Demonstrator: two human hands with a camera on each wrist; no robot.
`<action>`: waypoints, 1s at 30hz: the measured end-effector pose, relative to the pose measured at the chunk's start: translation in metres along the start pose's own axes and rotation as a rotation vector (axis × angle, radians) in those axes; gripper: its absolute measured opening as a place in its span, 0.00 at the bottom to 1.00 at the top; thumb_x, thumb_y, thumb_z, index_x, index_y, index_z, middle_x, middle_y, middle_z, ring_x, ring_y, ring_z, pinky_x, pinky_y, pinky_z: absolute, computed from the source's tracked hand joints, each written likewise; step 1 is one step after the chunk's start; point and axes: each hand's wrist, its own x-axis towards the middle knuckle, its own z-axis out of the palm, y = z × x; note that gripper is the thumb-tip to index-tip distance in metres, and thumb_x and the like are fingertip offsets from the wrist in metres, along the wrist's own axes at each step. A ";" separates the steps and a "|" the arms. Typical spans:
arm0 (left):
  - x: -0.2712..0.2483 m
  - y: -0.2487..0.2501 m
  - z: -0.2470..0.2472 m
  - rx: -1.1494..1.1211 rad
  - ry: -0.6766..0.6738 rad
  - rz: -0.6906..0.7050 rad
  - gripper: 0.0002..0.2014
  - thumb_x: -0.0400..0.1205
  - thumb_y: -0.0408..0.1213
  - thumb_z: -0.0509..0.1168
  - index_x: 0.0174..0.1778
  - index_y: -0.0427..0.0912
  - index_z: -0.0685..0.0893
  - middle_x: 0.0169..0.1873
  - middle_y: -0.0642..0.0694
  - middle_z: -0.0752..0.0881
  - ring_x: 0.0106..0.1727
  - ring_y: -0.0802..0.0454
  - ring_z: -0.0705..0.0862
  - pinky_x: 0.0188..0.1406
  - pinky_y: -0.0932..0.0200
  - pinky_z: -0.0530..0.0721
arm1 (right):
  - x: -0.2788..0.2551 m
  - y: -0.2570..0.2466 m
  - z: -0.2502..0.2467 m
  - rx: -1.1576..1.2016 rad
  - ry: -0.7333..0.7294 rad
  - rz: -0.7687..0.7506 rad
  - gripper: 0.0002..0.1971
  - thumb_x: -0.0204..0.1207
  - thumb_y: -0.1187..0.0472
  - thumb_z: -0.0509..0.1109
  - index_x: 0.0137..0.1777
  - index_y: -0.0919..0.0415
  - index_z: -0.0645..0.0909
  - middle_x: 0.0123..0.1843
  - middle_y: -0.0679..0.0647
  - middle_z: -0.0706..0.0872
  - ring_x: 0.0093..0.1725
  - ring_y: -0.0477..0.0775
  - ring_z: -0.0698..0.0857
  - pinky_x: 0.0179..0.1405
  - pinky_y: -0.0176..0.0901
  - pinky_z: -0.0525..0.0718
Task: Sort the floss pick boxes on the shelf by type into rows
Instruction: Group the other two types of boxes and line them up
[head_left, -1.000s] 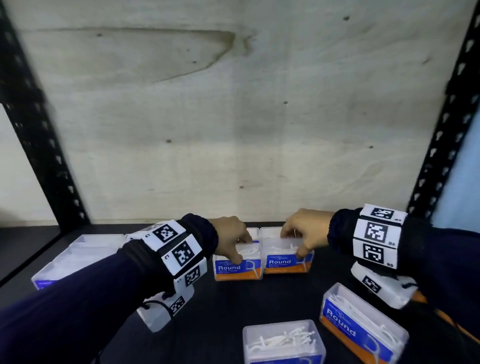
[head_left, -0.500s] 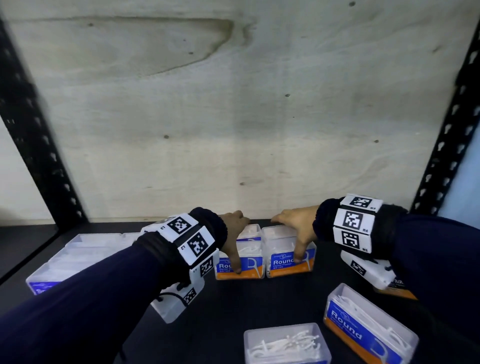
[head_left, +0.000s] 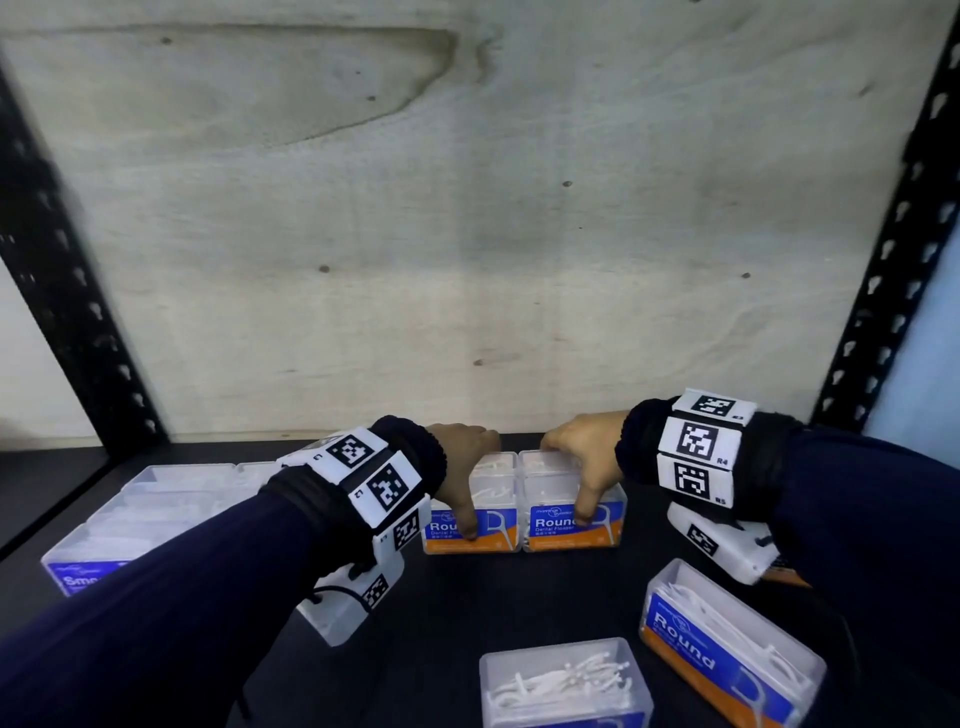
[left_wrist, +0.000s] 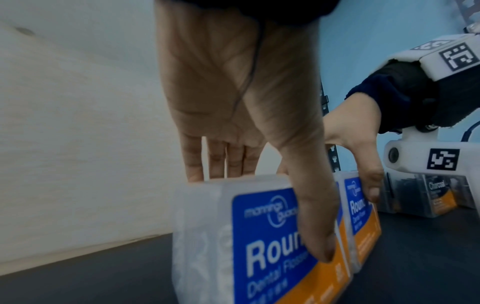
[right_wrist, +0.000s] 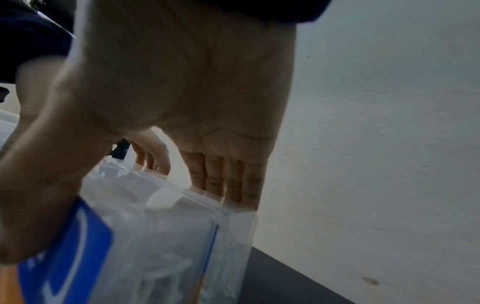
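Two "Round" floss pick boxes with blue and orange labels stand side by side at the middle of the black shelf (head_left: 519, 592). My left hand (head_left: 467, 470) grips the left Round box (head_left: 493, 527): thumb on the front label, fingers over the back edge, as the left wrist view shows (left_wrist: 259, 236). My right hand (head_left: 576, 460) grips the right Round box (head_left: 556, 525) the same way, and that box shows in the right wrist view (right_wrist: 155, 246). The two boxes touch.
A row of clear boxes with a "Smart" label (head_left: 130, 519) fills the left side. A loose Round box (head_left: 727, 660) lies front right and a clear box (head_left: 566, 686) lies front centre. A "Charcoal" box (left_wrist: 439, 197) stands at the right. The wooden back panel (head_left: 467, 234) is close behind.
Both hands have reached farther over the two Round boxes, so the fingers now hang down the back sides and the thumbs press the front labels. The boxes stay side by side.
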 end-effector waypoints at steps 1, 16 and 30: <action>0.000 0.000 0.000 -0.008 -0.001 -0.002 0.40 0.69 0.43 0.77 0.74 0.40 0.64 0.69 0.42 0.76 0.69 0.45 0.76 0.60 0.54 0.77 | 0.000 0.000 0.000 0.004 0.003 -0.004 0.34 0.65 0.56 0.79 0.71 0.60 0.71 0.68 0.56 0.81 0.66 0.54 0.81 0.60 0.43 0.80; -0.052 0.026 -0.018 -0.081 0.121 0.239 0.31 0.78 0.47 0.68 0.77 0.47 0.69 0.72 0.50 0.76 0.71 0.52 0.76 0.69 0.61 0.73 | -0.081 0.001 -0.007 -0.062 0.061 -0.019 0.14 0.70 0.46 0.73 0.41 0.57 0.79 0.37 0.50 0.81 0.34 0.47 0.76 0.31 0.31 0.71; -0.101 0.069 0.039 0.032 0.050 0.328 0.26 0.77 0.44 0.68 0.72 0.43 0.74 0.66 0.44 0.76 0.67 0.47 0.76 0.64 0.52 0.78 | -0.138 0.009 0.060 -0.005 0.100 0.122 0.15 0.68 0.51 0.73 0.47 0.49 0.69 0.36 0.39 0.70 0.45 0.46 0.75 0.36 0.32 0.72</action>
